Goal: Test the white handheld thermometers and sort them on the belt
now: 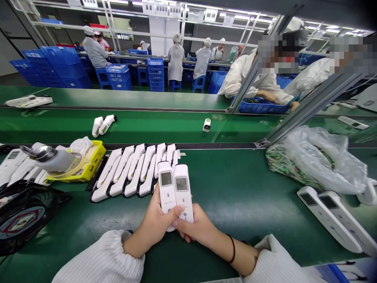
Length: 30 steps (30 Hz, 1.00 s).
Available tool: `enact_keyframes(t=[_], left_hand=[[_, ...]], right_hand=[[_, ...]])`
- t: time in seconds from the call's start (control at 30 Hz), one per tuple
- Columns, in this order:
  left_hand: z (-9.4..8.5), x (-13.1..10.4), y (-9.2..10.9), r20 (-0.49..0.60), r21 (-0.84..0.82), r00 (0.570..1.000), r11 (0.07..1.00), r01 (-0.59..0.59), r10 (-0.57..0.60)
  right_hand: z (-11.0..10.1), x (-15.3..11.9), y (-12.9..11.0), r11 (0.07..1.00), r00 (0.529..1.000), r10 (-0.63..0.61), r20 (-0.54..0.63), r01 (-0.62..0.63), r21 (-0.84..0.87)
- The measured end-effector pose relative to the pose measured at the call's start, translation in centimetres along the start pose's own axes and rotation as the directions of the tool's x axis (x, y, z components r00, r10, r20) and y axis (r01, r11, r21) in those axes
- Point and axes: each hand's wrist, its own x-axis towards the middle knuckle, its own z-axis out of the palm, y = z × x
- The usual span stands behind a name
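Two striped sleeves (103,259) reach two hands (153,222) holding two white handheld devices (182,192).

1. Most left hand (156,220) fingers hide behind two white devices (175,194), their print too small.
2. Pixel blocks blur two workers' heads (279,53).
3. The left edge cuts off the black fan (22,222).

Handheld devices (183,196): smooth white plastic, slight gloss. Worktop (229,196): green, smooth, semi-glossy — blurred reflections. Bottle lid (44,153): shiny metal. Bag (326,157): clear, crinkled plastic film. Sleeves (103,259): ribbed cloth — matt.
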Motion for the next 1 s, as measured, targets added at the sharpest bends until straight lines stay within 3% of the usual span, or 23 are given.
enact_keyframes(t=[0.13, 0.23, 0.33, 0.4, 0.63, 0.83, 1.0], left_hand=[[-0.2, -0.1, -0.2, -0.001, 0.014, 1.000, 1.000, 0.011, -0.011], [-0.7, -0.2, -0.2, 0.070, 0.025, 0.997, 0.999, 0.031, -0.033], [-1.4, -0.3, -0.1, 0.127, 0.042, 0.991, 0.999, 0.025, -0.030], [-1.6, -0.4, -0.1, 0.106, 0.092, 0.994, 0.996, -0.012, 0.002], [-1.3, -0.4, -0.1, 0.133, 0.262, 0.986, 0.955, -0.137, 0.104], [-1.1, -0.4, 0.4, 0.159, 0.280, 0.978, 0.944, -0.176, 0.135], [-1.4, -0.4, 0.3, 0.186, 0.199, 0.981, 0.976, -0.089, 0.052]], right_hand=[[0.0, 0.0, 0.0, 1.000, 1.000, 0.004, 0.001, -0.004, -0.001], [-0.2, 0.0, -0.1, 1.000, 1.000, -0.018, -0.004, 0.018, 0.015], [-0.6, 0.0, -0.2, 0.994, 0.996, -0.086, 0.002, 0.086, 0.064], [-0.7, -0.1, -0.3, 0.984, 0.989, -0.145, 0.027, 0.141, 0.111], [-0.4, -0.7, -1.4, 0.908, 0.926, -0.363, 0.101, 0.327, 0.262], [-0.7, -0.5, -1.2, 0.915, 0.922, -0.365, 0.126, 0.329, 0.235], [-1.2, -0.1, -0.5, 0.952, 0.946, -0.289, 0.145, 0.269, 0.145]])
